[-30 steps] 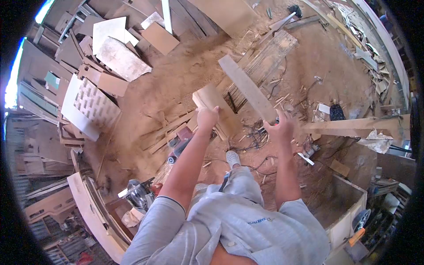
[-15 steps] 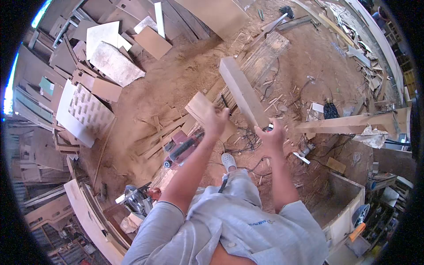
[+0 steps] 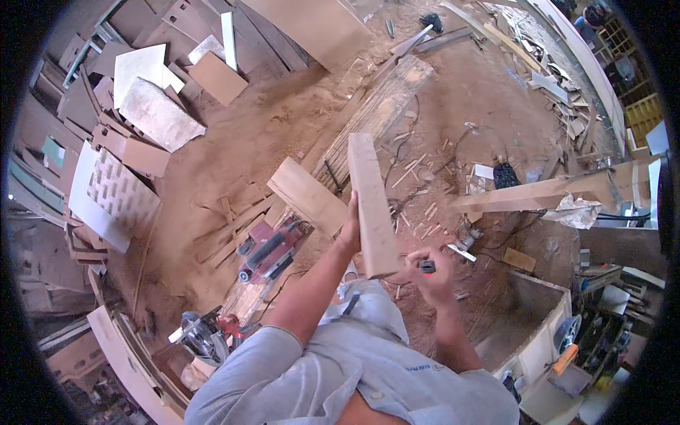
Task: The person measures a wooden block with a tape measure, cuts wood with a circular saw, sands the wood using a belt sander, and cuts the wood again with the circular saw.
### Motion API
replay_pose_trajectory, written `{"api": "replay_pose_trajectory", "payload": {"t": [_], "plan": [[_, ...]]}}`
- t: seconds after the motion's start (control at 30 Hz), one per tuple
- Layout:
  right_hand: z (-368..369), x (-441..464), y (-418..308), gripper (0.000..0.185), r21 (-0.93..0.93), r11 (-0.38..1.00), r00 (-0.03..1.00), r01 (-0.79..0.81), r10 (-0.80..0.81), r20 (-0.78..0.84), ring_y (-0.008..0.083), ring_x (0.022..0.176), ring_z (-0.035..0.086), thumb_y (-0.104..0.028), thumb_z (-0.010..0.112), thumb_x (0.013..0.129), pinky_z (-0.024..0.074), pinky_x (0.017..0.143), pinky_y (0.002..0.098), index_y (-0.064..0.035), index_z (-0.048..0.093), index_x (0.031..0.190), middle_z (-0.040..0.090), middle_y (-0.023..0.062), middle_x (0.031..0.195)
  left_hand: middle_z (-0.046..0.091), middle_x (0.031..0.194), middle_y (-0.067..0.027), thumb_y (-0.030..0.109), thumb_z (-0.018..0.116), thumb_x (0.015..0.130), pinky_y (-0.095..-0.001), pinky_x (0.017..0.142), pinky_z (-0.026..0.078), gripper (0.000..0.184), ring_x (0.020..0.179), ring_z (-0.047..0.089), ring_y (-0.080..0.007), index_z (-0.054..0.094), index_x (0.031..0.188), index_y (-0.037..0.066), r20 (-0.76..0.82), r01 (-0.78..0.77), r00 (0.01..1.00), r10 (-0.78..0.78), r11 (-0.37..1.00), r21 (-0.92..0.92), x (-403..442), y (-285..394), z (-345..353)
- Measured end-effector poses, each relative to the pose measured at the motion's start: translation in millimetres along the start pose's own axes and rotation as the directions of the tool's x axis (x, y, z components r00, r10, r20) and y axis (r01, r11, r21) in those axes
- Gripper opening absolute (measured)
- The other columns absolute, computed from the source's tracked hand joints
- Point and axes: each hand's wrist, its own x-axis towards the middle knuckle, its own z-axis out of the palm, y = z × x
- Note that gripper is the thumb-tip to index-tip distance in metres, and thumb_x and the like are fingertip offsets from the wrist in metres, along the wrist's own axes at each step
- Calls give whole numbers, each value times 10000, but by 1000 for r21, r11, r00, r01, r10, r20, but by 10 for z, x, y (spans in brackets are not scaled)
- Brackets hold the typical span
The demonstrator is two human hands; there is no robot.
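Observation:
My left hand (image 3: 350,228) is closed around the side of a long, squared wooden block (image 3: 372,212), held up in front of me with its near end tilted toward my body. Close to that near end, my right hand (image 3: 433,278) is closed on a small black-and-red object (image 3: 426,266) that looks like a tape measure. A shorter wooden board (image 3: 306,195) rests on the rough timber beam (image 3: 382,106), just beyond my left hand. Beside my left forearm a red belt sander (image 3: 270,248) sits on the same beam. Parts of my left fingers are hidden behind the block.
A circular saw (image 3: 204,334) stands at lower left. Offcut panels (image 3: 161,113) are piled at the far left. Cords and wood scraps litter the dirt floor (image 3: 453,127). To the right are a horizontal wooden beam (image 3: 524,197) and an open wooden box (image 3: 567,304).
The long block has come nearer and turned more upright. My left hand has moved from the shorter board onto the block. My right hand has left the block's end and drawn back toward me.

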Motion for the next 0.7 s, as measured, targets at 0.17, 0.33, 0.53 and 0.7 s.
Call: {"api": "replay_pose_trajectory", "payload": {"t": [0.17, 0.33, 0.53, 0.7], "plan": [[-196, 236, -8, 823, -94, 977, 963, -194, 208, 173, 293, 1002, 697, -267, 873, 848, 556, 911, 401, -20, 467, 1520, 710, 180, 1100, 676, 1381, -223, 1028, 355, 842, -351, 784, 627, 1224, 1081, 713, -255, 472, 1587, 64, 359, -100, 933, 17, 972, 214, -609, 211, -112], [308, 614, -153, 1075, -265, 956, 941, 127, -31, 338, 355, 1021, 714, -156, 910, 780, 567, 910, 456, -76, 278, 1645, 724, 192, 1060, 589, 1516, -270, 1009, 509, 792, -389, 906, 627, 1283, 1282, 672, -314, 424, 1621, 34, 347, -163, 937, 38, 926, 340, -1313, 590, 340], [614, 689, -931, 1298, -214, 963, 722, 162, 32, 691, 488, 1205, 678, -292, 904, 830, 558, 1025, 507, -38, -27, 1699, 715, 305, 1267, 577, 1550, -230, 954, 660, 756, -447, 1071, 564, 1313, 1368, 622, -297, 402, 1642, 19, 296, -267, 941, 161, 893, 362, -2144, 843, 367], [1164, 436, -1043, 1224, -227, 850, 675, 476, -187, 713, 454, 1137, 712, -345, 939, 790, 576, 978, 495, 46, 154, 1643, 746, 279, 1186, 591, 1543, -191, 967, 680, 720, -422, 1048, 574, 1333, 1317, 650, -267, 427, 1630, 27, 235, -388, 917, 322, 855, 344, -2765, 826, 107]]}}
